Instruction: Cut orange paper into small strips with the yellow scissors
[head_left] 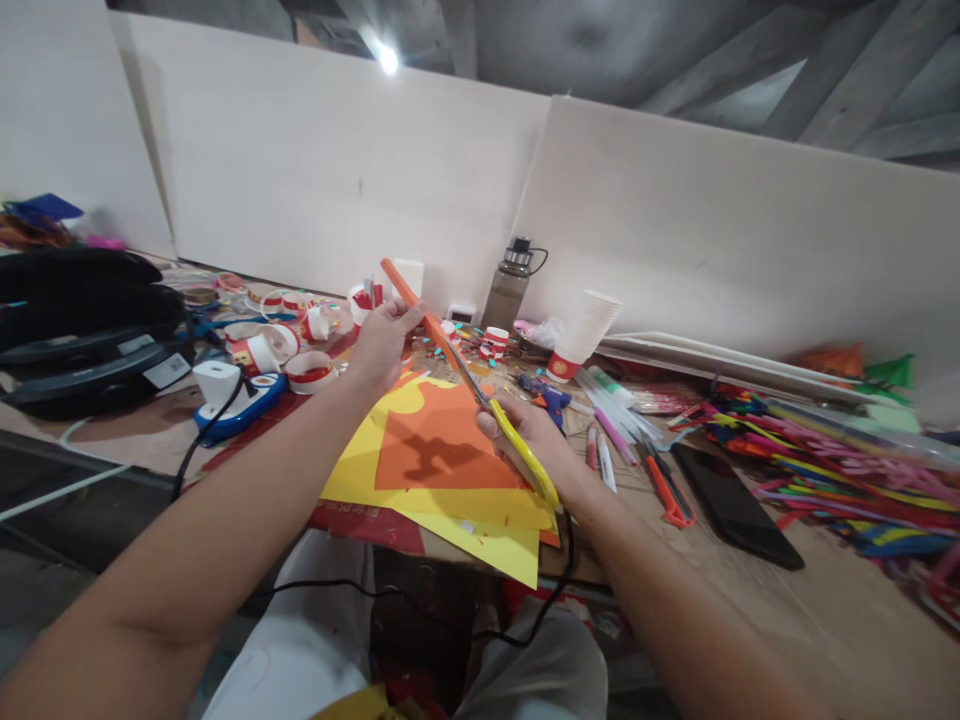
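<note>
My left hand (386,345) pinches a narrow orange paper strip (411,295) above the table. In my right hand (529,445) is a pair of scissors with yellow handles (517,440). Their metal blades meet the lower end of the strip; whether they are cutting into it is too small to tell. Below both hands lies an orange paper sheet (450,450), with the hands' shadow on it. Yellow paper sheets (487,545) stick out from under it toward the table's front edge.
A stack of paper cups (589,330) and a grey bottle (508,285) stand near the white wall panels. Rightward are a utility knife (666,490), a phone (735,505) and colourful pipe cleaners (847,460). Cut cup rings (309,372) and a blue power strip (240,405) sit leftward.
</note>
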